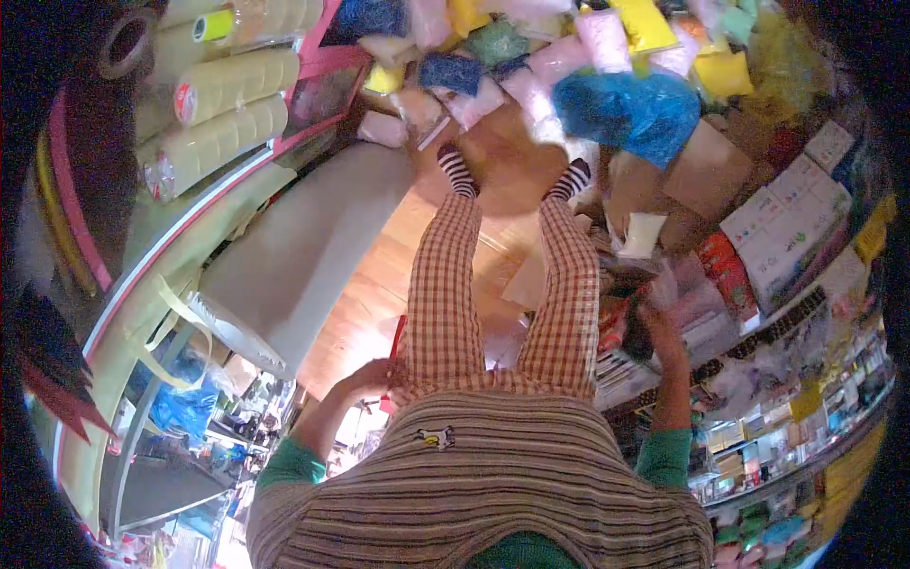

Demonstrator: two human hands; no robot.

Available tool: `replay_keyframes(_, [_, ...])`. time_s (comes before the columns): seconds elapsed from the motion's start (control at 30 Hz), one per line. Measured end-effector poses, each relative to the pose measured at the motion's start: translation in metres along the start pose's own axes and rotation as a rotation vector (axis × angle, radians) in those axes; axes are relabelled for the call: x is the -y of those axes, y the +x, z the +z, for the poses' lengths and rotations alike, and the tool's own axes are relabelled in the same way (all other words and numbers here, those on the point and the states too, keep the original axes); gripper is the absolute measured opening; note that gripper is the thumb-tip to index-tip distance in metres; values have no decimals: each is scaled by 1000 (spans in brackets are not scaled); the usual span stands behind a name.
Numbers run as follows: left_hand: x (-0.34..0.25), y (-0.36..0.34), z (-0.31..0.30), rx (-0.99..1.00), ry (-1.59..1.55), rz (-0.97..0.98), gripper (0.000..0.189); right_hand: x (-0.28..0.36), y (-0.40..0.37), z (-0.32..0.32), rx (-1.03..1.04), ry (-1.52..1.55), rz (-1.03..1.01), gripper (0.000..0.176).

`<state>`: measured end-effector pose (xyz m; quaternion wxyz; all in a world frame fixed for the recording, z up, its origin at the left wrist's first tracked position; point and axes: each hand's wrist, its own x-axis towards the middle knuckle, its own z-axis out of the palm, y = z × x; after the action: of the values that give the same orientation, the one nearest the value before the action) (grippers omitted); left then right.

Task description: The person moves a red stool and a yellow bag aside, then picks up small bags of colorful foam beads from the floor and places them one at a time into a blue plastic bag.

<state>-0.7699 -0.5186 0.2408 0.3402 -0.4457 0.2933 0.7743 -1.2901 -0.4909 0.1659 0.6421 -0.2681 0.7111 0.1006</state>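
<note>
Left hand (377, 377) at the hip of the checked trousers (445, 318), fingers bent and partly hidden; whether they grip anything cannot be told. Right hand (661, 327) lowered beside the right thigh, at a dark object (636, 334); shadow and blur leave its hold unclear. The dark object lies among stacked goods to the right of the right leg. Forward, a blue plastic bag (630, 112) lies near the right striped sock (571, 178), above the wooden floor (502, 156).

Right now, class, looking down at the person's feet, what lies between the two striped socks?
In the head view, the stretch between the left sock and the right sock is bare brown floor.
</note>
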Motion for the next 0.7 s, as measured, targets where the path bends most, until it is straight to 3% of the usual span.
replay_keyframes(0.03, [-4, 5, -14, -216, 158, 1, 9, 17, 17, -8, -138, -310, 129, 49])
replay_keyframes(0.07, [-7, 13, -33, -436, 322, 16, 6, 16, 33, -4, -138, -312, 128, 49])
replay_keyframes(0.13, [-38, 34, -66, -720, 310, 195, 9, 23, 75, -5, -331, 711, 60, 62])
replay_keyframes(0.17, [-34, 53, -85, -736, 192, 251, 11, 37, 93, -6, -383, 575, 120, 57])
replay_keyframes(0.2, [-49, 67, -104, -778, 295, 238, 11, 50, 115, 2, -389, 572, 111, 57])
replay_keyframes(0.27, [-82, 95, -134, -759, 27, 376, 13, 74, 163, 19, -319, 1348, -68, 52])
replay_keyframes(0.4, [-148, 158, -184, -924, 220, 396, 15, 120, 213, 37, -190, 1488, -335, 44])
replay_keyframes(0.47, [-179, 191, -195, -1000, 179, 628, 18, 131, 234, 37, -195, 1364, -514, 39])
replay_keyframes(0.6, [-199, 269, -213, -1070, 481, 727, 23, 158, 268, 29, -386, 1380, -433, 32])
replay_keyframes(0.67, [-203, 290, -213, -800, 485, 652, 29, 152, 288, 25, -341, 1051, -597, 22])
replay_keyframes(0.7, [-200, 304, -215, -810, 475, 648, 29, 155, 296, 23, -356, 1031, -650, 19])
